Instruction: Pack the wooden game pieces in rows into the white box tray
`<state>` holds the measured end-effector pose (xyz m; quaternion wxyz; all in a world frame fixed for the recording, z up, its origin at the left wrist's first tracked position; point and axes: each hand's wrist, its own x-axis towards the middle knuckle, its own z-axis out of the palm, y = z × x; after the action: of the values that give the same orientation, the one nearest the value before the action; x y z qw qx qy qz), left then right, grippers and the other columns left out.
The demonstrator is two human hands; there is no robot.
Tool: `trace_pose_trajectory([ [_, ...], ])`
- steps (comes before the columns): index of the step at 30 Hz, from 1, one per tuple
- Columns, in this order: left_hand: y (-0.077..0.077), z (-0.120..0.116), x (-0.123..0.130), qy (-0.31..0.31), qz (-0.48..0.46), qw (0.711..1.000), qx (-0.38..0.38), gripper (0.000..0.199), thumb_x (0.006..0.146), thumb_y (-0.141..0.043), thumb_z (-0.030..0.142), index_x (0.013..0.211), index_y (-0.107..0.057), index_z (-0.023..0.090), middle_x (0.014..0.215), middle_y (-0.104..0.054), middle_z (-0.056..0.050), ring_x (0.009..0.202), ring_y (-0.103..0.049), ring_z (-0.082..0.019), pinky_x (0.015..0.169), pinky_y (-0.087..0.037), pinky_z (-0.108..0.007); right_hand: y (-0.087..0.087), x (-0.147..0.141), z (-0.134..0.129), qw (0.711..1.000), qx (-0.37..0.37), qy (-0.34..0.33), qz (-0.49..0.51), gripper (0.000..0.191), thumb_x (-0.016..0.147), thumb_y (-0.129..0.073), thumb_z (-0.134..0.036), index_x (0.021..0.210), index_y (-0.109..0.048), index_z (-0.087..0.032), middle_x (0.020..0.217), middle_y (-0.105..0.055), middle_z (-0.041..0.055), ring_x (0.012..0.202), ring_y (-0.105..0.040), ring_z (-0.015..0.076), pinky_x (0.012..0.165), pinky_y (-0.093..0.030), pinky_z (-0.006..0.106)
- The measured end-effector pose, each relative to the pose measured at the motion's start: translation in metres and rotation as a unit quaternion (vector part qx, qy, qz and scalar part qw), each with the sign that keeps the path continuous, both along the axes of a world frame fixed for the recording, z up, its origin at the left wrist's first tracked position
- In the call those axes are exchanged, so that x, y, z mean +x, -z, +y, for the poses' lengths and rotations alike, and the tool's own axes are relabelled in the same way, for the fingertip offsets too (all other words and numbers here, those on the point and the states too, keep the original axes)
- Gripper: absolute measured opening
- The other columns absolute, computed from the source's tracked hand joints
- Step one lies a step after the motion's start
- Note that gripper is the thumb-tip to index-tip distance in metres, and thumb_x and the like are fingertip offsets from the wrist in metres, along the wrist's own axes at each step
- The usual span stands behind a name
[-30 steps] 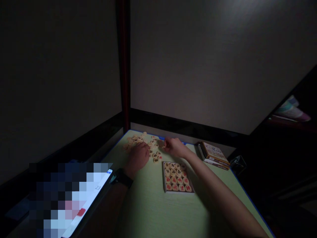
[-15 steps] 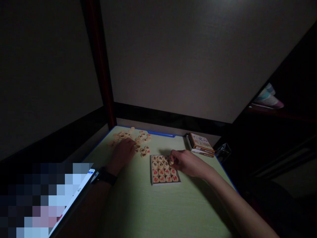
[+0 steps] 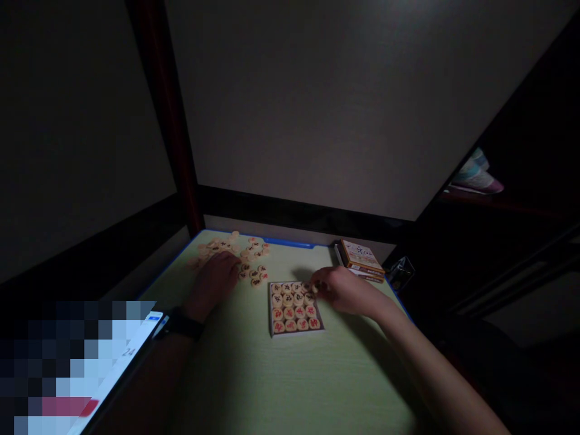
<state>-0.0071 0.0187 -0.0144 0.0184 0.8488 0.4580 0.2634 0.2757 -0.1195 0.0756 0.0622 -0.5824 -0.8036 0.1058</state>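
the shallow box (image 3: 271, 314) sits on the green tabletop (image 3: 254, 380), just below and right of the middle of the frame. it holds round pieces (image 3: 289, 313) in four rows of four, faces up: black characters in the upper two rows, red in the lower two. the piece at its upper right corner is dim and partly shaded.

the right hand (image 3: 347, 291) is at the upper right corner of that box, coming in from the lower right. its fingertips are closed on a small disc (image 3: 316, 287), pinched at the box's edge (the character on it is too dark to read).

the left hand (image 3: 215, 276) lies left of the middle, palm down, beside the loose pieces (image 3: 254, 274). its fingers are bent; whether they are apart or grip anything cannot be told. a few loose pieces sit just right of its fingertips, more near the blue strip (image 3: 289, 243) on the far edge, and a paler heap (image 3: 212, 246) stands beyond the hand, toward the table's far left corner.

a dark wristband (image 3: 183, 324) is on the left wrist. a lit screen (image 3: 122, 368), partly pixelated, occupies the lower left. stacked boxes (image 3: 363, 256) lie right of the middle, at the tabletop's far right corner. a plain wall panel (image 3: 294, 115) fills the upper middle.
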Motion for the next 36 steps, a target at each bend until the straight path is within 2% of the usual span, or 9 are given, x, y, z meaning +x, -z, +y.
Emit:
trace_pose_trajectory([
  [6,0.001,0.0,-0.001,0.006,-0.006,1.0,-0.002,0.032,0.088,-0.042,0.021,0.09,-0.074,0.019,0.099,-0.072,-0.009,0.099,-0.064,-0.024,0.099,-0.05,-0.04,-0.001,-0.012,-0.007,0.997,0.032,-0.059,0.039,0.026,0.079,-0.061,-0.004,0.099,-0.072,-0.016,0.098,-0.07,0.0091,0.085,-0.065,0.0176,0.075,-0.046,0.024],
  [11,0.003,0.0,0.0,-0.004,-0.004,1.0,-0.003,0.033,0.087,-0.041,0.02,0.092,-0.074,0.017,0.101,-0.071,-0.011,0.102,-0.064,-0.025,0.098,-0.05,-0.042,0.024,-0.041,-0.011,0.993,0.035,-0.08,0.078,0.021,0.082,-0.06,-0.006,0.1,-0.063,-0.015,0.093,-0.067,0.0074,0.083,-0.063,0.0174,0.073,-0.046,0.025],
  [14,0.002,-0.001,0.001,0.001,0.004,1.0,-0.001,0.034,0.089,-0.039,0.02,0.09,-0.073,0.016,0.1,-0.071,-0.011,0.1,-0.064,-0.025,0.099,-0.05,-0.04,0.041,-0.053,-0.007,0.992,0.04,-0.089,0.083,0.018,0.081,-0.061,-0.005,0.096,-0.061,-0.016,0.094,-0.066,0.0078,0.087,-0.063,0.019,0.076,-0.046,0.026],
  [20,-0.003,-0.003,0.001,0.0,0.019,1.0,-0.006,0.035,0.088,-0.038,0.018,0.092,-0.073,0.016,0.101,-0.07,-0.012,0.103,-0.063,-0.026,0.099,-0.05,-0.042,0.05,-0.053,-0.001,0.986,0.04,-0.133,0.096,0.016,0.081,-0.06,-0.001,0.077,-0.062,-0.017,0.092,-0.065,0.0074,0.088,-0.062,0.0186,0.079,-0.048,0.026],
  [27,-0.006,-0.006,0.004,-0.012,0.031,0.999,-0.032,0.034,0.089,-0.039,0.016,0.094,-0.073,0.015,0.102,-0.07,-0.012,0.104,-0.063,-0.025,0.101,-0.049,-0.04,0.053,-0.05,-0.001,0.97,0.085,-0.168,0.152,0.017,0.083,-0.061,-0.002,0.079,-0.068,-0.017,0.093,-0.068,0.0071,0.09,-0.064,0.0178,0.082,-0.05,0.026],
  [29,-0.008,-0.008,0.004,-0.03,0.016,0.999,-0.037,0.034,0.089,-0.04,0.014,0.104,-0.071,0.016,0.108,-0.069,-0.011,0.108,-0.063,-0.024,0.102,-0.048,-0.037,0.049,-0.049,-0.001,0.965,0.097,-0.175,0.167,0.013,0.085,-0.063,-0.006,0.081,-0.07,-0.017,0.089,-0.068,0.0066,0.086,-0.064,0.0172,0.08,-0.05,0.025],
  [32,-0.014,-0.013,0.005,-0.095,-0.018,0.995,-0.022,0.038,0.094,-0.035,0.016,0.121,-0.062,0.016,0.118,-0.066,-0.012,0.11,-0.063,-0.022,0.096,-0.049,-0.034,0.036,-0.046,0.002,0.963,0.096,-0.168,0.188,0.01,0.088,-0.063,-0.013,0.087,-0.072,-0.017,0.085,-0.069,0.0059,0.08,-0.064,0.0157,0.074,-0.049,0.024],
  [34,-0.021,-0.016,0.006,-0.153,-0.036,0.987,-0.027,0.037,0.098,-0.03,0.019,0.121,-0.059,0.016,0.119,-0.066,-0.012,0.106,-0.064,-0.023,0.088,-0.05,-0.033,0.028,-0.044,0.012,0.965,0.092,-0.147,0.195,0.012,0.088,-0.062,-0.012,0.088,-0.073,-0.016,0.084,-0.07,0.0055,0.076,-0.064,0.0145,0.071,-0.048,0.023],
  [36,-0.027,-0.018,0.008,-0.196,-0.039,0.978,-0.059,0.032,0.1,-0.032,0.024,0.116,-0.058,0.016,0.11,-0.069,-0.011,0.097,-0.067,-0.023,0.08,-0.049,-0.032,0.023,-0.043,0.029,0.97,0.091,-0.121,0.188,0.013,0.086,-0.062,-0.009,0.085,-0.074,-0.015,0.081,-0.07,0.005,0.072,-0.063,0.0136,0.069,-0.047,0.022],
])
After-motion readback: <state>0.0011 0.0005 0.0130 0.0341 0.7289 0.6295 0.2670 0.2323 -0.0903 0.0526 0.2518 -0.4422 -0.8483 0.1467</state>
